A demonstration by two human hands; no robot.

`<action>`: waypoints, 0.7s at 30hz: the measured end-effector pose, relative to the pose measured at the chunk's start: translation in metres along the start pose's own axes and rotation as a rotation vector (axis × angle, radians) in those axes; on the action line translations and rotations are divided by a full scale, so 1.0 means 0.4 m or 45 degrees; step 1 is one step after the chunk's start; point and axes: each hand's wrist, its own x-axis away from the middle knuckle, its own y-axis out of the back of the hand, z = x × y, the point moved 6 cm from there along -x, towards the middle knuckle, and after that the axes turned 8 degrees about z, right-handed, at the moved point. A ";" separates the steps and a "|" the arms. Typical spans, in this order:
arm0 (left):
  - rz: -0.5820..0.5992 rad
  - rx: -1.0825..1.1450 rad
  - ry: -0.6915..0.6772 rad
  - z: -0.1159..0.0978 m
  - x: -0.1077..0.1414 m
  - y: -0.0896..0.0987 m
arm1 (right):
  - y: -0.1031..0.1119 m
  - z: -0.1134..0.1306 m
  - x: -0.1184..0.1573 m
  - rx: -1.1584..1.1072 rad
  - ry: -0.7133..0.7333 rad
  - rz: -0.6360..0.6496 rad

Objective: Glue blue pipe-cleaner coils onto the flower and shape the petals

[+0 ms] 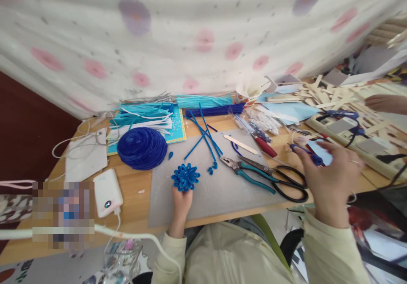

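Observation:
My left hand (182, 201) is closed under a blue pipe-cleaner flower (185, 177) and holds it upright above the grey cutting mat (203, 207). At the right, my right hand (333, 174) curls its thumb and fingers round a dark blue object (315, 158), partly hidden and blurred; its kind is unclear. Pliers (248, 171) with teal handles and black-handled scissors (280, 178) lie beside that hand. Several blue pipe cleaners (203, 131) cross on the mat, with small blue loops (212, 168) near their ends. A wooden stick (241, 144) lies behind the pliers.
A dark blue coiled dome (142, 148) stands left of the mat. Pipe-cleaner bundles (143, 115) lie behind it. A white power bank (108, 193) with a cable sits front left. Wooden sticks (337, 97) and a power strip (346, 142) fill the right, where another person's hand (386, 104) reaches in.

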 end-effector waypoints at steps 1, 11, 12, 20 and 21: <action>0.001 0.001 -0.004 -0.003 0.000 0.000 | -0.018 0.053 0.010 0.024 0.042 -0.062; 0.084 0.016 -0.048 -0.002 0.005 -0.007 | -0.404 0.276 0.108 0.244 0.375 0.922; 0.090 0.013 -0.059 -0.003 0.005 -0.008 | -0.407 0.275 0.114 0.263 0.378 0.947; 0.207 0.058 -0.097 -0.020 -0.003 -0.022 | -0.400 0.301 0.135 0.365 0.505 0.956; 0.204 0.069 -0.092 -0.021 -0.002 -0.022 | -0.397 0.304 0.133 0.350 0.509 0.940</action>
